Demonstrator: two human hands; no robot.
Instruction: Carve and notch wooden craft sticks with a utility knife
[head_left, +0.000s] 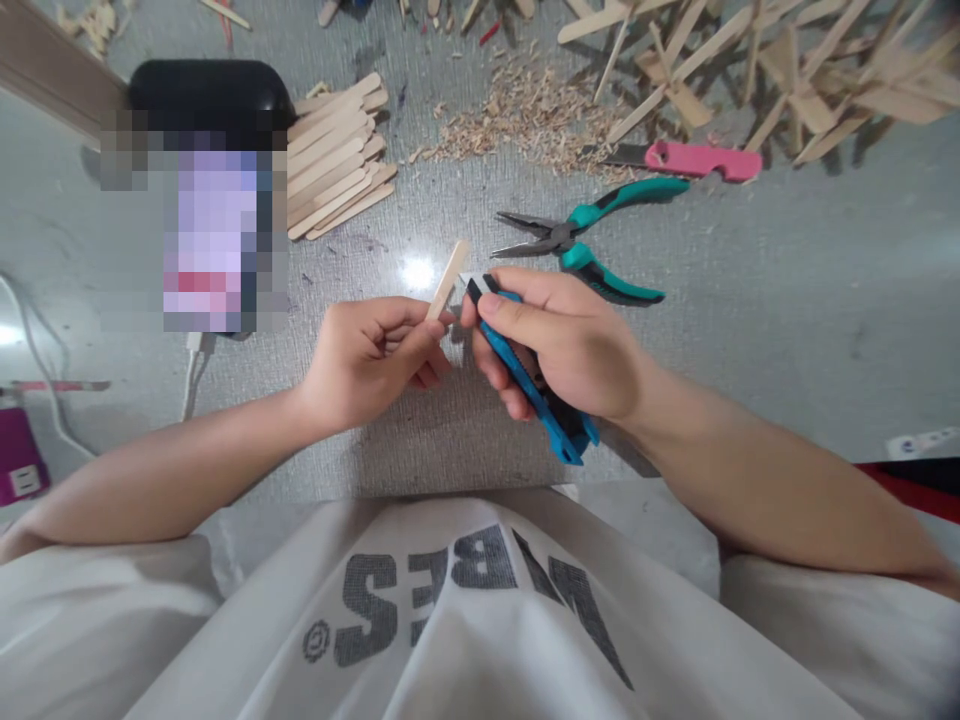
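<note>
Between the thumb and fingers of my left hand (382, 355) is a wooden craft stick (450, 280), its free end pointing up and slightly right. My right hand (566, 335) is wrapped round a blue utility knife (517, 365), thumb on top near its front. The knife's short blade tip sits close beside the stick; whether it touches the wood I cannot tell. Just beyond my right hand lie teal-handled needle-nose pliers (562, 237), jaws apart. A stack of craft sticks (337, 160) rests up and left of my left hand.
Wood shavings (525, 115) cover the table's far middle, beside a pink-handled knife (701, 160). Assembled stick pieces (750, 70) crowd the far right. A black case (210, 95) stands behind a blurred phone (214, 235) with a white cable (193, 370). A purple box (21, 455) is at left.
</note>
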